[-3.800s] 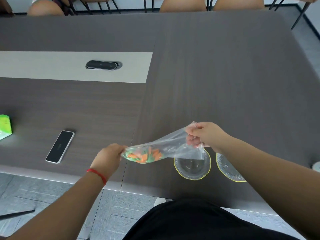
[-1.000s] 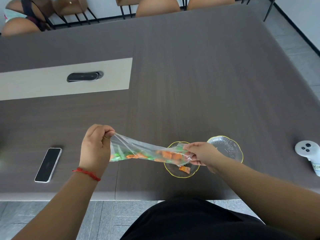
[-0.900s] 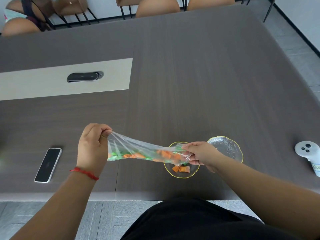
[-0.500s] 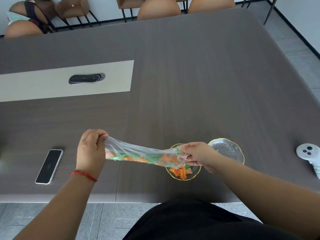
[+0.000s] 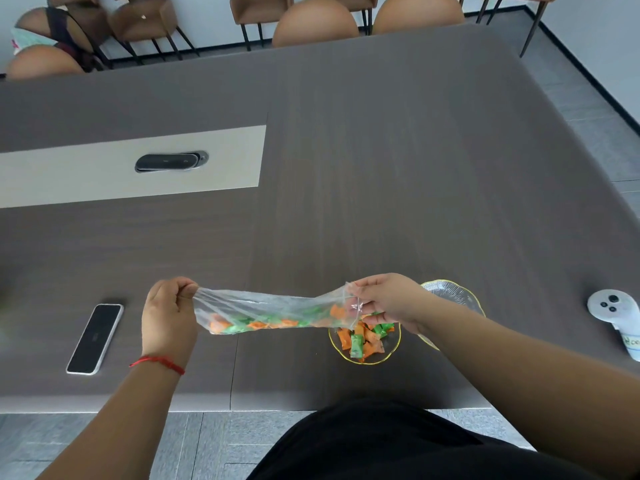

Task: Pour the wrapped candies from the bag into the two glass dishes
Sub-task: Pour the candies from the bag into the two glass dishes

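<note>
A clear plastic bag [image 5: 263, 311] with orange and green wrapped candies stretches sideways above the table's front edge. My left hand [image 5: 169, 315] pinches its closed bottom end. My right hand [image 5: 388, 301] grips its open mouth directly over the left glass dish [image 5: 389, 351], a yellow-rimmed dish that holds a pile of orange and green candies [image 5: 362, 339]. The right glass dish [image 5: 453, 296] stands just behind my right wrist, partly hidden by it, and no candy shows in its visible part.
A black phone [image 5: 95, 337] lies near the front edge at the left. A white controller [image 5: 620, 317] rests at the right edge. A dark oval device [image 5: 169, 161] sits on the pale inlay strip [image 5: 69, 174]. Chairs line the far side.
More candies have dropped from the bag's mouth into the left dish, growing from one or two pieces to a pile. My left hand has lifted the bag's bottom end.
</note>
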`<state>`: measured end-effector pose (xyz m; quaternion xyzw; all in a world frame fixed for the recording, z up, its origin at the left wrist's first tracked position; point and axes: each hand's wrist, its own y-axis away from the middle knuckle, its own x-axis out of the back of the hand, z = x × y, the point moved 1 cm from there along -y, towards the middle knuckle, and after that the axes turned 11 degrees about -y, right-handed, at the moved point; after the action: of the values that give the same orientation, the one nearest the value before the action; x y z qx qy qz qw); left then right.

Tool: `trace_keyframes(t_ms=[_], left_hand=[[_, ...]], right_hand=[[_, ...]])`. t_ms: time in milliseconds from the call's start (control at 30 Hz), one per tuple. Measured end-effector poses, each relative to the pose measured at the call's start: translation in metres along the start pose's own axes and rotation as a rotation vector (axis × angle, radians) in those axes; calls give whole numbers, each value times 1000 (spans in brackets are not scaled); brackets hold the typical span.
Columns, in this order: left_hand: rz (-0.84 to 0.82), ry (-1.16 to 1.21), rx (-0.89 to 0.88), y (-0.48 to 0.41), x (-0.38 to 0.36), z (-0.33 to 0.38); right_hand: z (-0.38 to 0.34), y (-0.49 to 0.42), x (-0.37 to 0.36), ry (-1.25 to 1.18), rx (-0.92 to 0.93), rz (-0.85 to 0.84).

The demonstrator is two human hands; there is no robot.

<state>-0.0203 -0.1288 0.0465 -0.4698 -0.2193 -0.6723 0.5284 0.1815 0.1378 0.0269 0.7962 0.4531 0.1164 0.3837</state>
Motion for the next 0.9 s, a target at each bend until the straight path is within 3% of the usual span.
trace_keyframes(t_ms=[433,900], left_hand=[[-64,120,-83,-3,-8,49],[-285,156,-499,-6,-78,176]], right_hand=[[-16,32,42,17,60,83],[31,63,172,-278,35,331]])
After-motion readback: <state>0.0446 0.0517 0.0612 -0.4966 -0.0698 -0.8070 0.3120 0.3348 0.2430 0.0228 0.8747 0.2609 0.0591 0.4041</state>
